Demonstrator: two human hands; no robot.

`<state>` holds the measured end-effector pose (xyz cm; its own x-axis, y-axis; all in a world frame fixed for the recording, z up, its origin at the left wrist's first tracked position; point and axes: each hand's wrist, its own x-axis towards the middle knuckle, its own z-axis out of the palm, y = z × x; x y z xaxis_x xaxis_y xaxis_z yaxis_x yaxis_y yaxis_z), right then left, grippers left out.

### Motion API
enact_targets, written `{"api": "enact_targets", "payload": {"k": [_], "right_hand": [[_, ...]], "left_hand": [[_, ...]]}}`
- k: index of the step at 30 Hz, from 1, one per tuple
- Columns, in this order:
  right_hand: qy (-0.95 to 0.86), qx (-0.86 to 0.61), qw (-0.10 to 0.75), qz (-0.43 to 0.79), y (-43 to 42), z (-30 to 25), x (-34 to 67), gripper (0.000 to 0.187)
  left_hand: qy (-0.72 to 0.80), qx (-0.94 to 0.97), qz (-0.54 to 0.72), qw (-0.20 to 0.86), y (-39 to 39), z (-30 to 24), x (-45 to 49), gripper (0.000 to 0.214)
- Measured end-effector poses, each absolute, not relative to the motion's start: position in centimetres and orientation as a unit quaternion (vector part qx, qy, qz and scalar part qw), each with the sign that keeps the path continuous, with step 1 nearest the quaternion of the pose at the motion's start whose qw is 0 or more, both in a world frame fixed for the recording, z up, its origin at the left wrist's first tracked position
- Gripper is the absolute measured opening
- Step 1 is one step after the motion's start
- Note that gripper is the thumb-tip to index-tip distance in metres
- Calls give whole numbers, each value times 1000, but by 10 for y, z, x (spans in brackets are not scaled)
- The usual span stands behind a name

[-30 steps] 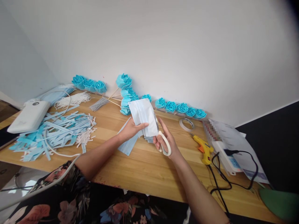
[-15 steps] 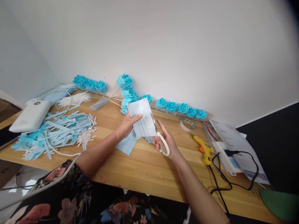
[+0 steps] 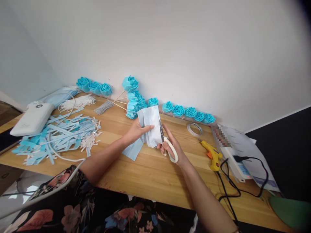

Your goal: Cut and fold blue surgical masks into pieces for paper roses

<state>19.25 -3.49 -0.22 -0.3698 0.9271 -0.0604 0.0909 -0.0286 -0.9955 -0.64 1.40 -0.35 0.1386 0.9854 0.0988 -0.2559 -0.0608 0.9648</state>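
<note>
Vs. a sec ago, our L hand (image 3: 135, 131) has nudged the mask sheet (image 3: 153, 136) toward approx. 4 o'clock, thumb & fingers clamped on it at our 12. Our R hand (image 3: 179, 151) grips the scissors (image 3: 170, 145) at 1 o'clock, blades by the sheet's edge, so trimming's prob. underway.

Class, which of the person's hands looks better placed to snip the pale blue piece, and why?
Probably the right hand: it holds the scissors at the edge of the pale blue piece, which the left hand grips from the opposite side.
</note>
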Motion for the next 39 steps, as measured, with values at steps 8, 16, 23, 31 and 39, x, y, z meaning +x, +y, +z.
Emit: {"api": "enact_targets", "payload": {"k": [8,16,23,31,39], "right_hand": [[-600,-423,365,572,-34,-3,192,108],[-590,-428,373,574,-34,-3,191,106],[-572,-433,380,584,-35,-5,190,105],[-563,-438,389,584,-35,-5,188,104],[-551,-451,389,585,-34,-3,187,104]], "left_hand": [[378,496,545,561,13,-4,-6,56],[380,495,540,565,12,-3,-6,61],[377,497,544,561,13,-4,-6,60],[383,496,541,561,13,-4,-6,62],[389,495,542,557,14,-5,-6,60]]}}
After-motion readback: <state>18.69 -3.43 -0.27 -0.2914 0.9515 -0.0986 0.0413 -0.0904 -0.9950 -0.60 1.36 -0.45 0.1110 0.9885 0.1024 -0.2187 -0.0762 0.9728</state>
